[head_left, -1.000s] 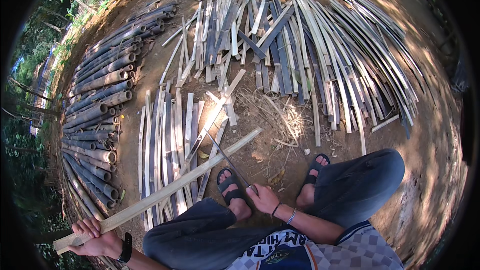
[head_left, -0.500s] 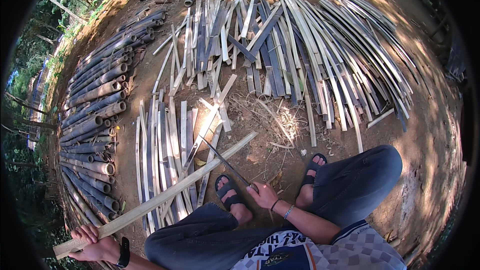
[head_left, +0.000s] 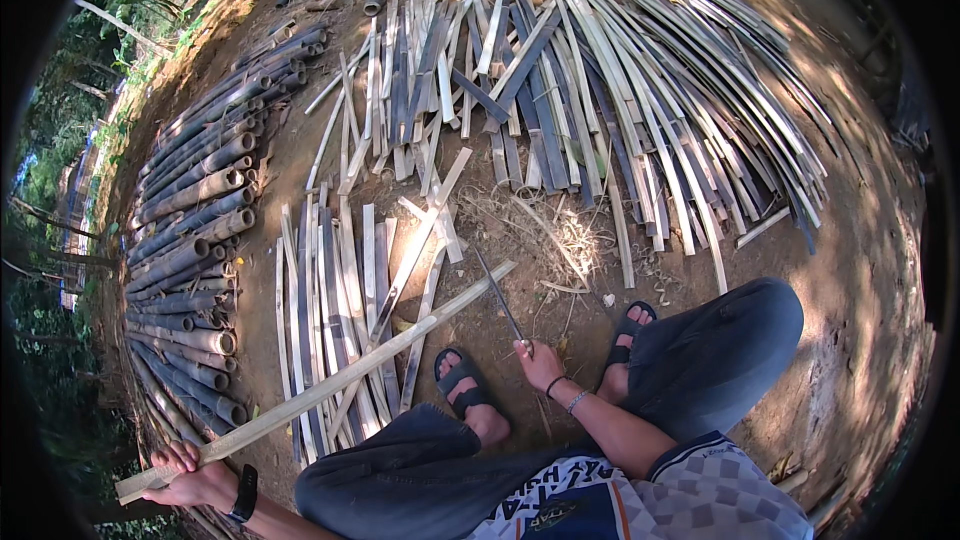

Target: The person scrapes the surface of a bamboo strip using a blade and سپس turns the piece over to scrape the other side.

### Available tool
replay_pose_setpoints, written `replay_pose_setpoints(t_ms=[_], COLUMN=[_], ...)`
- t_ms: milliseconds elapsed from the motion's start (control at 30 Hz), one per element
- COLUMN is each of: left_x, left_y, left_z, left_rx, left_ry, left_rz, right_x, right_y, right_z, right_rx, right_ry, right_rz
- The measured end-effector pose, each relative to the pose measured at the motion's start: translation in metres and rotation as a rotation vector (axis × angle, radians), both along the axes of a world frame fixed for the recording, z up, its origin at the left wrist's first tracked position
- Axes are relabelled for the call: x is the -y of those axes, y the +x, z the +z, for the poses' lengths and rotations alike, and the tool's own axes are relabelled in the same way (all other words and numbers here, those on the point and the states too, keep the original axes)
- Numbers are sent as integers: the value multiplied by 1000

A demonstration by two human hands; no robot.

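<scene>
A long pale bamboo strip (head_left: 330,386) runs slantwise from the lower left up to the middle. Near its lower end my left hand (head_left: 190,476) is closed round it. My right hand (head_left: 541,365) grips a long, thin-bladed knife (head_left: 499,294) in front of my feet. Its dark blade points up and to the left, and its upper part crosses the strip's far end; whether the two touch I cannot tell. The handle is mostly covered by my fingers.
Split bamboo strips (head_left: 345,300) lie beside my left leg, and a larger pile of strips (head_left: 640,100) spreads ahead. Dark bamboo poles (head_left: 200,230) are stacked at the left. Shavings (head_left: 570,240) litter the ground before my sandalled feet (head_left: 465,385).
The knife has swung to a steeper angle, its tip shifting right toward the strip's far end. My right hand has moved slightly right and up. The left hand still holds the strip.
</scene>
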State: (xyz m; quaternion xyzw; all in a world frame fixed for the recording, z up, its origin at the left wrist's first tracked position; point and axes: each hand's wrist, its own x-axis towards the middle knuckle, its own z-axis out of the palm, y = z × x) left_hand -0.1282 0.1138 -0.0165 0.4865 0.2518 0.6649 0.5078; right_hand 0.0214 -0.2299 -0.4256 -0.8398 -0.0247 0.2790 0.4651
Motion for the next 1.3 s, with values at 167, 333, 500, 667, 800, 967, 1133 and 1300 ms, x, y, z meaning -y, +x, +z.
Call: replay_pose_setpoints(t_ms=[167, 333, 500, 667, 800, 967, 1133, 1300], left_x=[5, -9, -12, -4, -7, -6, -6, -4], left_y=[4, -2, -7, 7, -6, 5, 4, 7], left_z=[5, -3, -4, -2, 0, -3, 0, -1], left_rx=[14, 18, 34, 45, 54, 29, 54, 67], left_ry=[-11, -32, -11, -61, -32, -29, -41, -42], left_rz=[52, 9, 10, 59, 16, 28, 62, 55], right_x=[-4, -1, -2, 2, 0, 5, 11, 12], right_y=[-9, 3, -13, 8, -10, 5, 0, 1], right_z=[16, -5, 6, -9, 15, -19, -13, -17], right_rx=[134, -38, 101, -67, 51, -73, -47, 4], right_ry=[90, -43, 30, -96, 40, -78, -101, -101], right_rz=[114, -11, 128, 5, 139, -54, 80, -73])
